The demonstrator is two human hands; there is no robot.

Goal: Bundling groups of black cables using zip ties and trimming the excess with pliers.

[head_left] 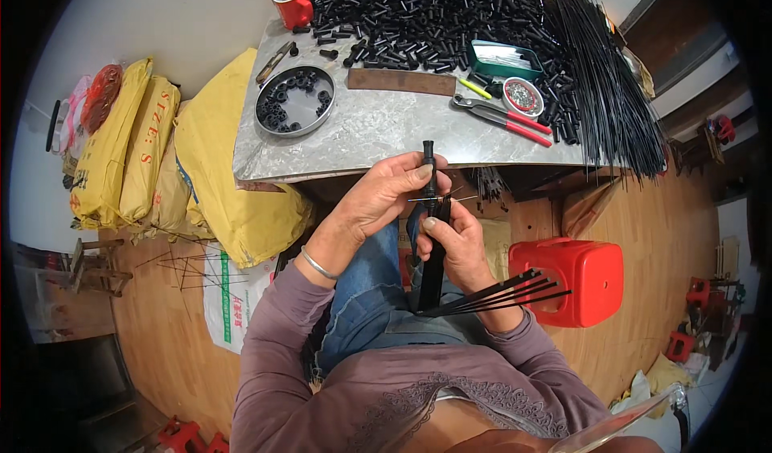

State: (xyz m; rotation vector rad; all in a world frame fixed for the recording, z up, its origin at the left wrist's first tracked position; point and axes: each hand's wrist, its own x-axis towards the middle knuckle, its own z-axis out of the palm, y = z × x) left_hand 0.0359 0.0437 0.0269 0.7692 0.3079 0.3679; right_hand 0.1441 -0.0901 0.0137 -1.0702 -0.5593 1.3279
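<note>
Above my lap, my left hand (390,186) is closed around a black plastic tube fitting (429,154) held upright, thumb pressed to its side. Just below it, my right hand (457,244) pinches a bundle of flat black ribs (432,280), close under the fitting. The bundle hangs down between my legs, and several of its ribs (507,291) fan out to the right past my right wrist. A thin wire (420,200) crosses where fitting and ribs meet; whether it passes through them I cannot tell.
The grey table (378,131) ahead bears a heap of black fittings (434,19), a round tin (265,123), red-handled pliers (507,119), a small bowl (523,95) of metal bits, a green box (503,57) and long black rods (607,91). A red stool (591,284) stands right; yellow sacks (233,155) left.
</note>
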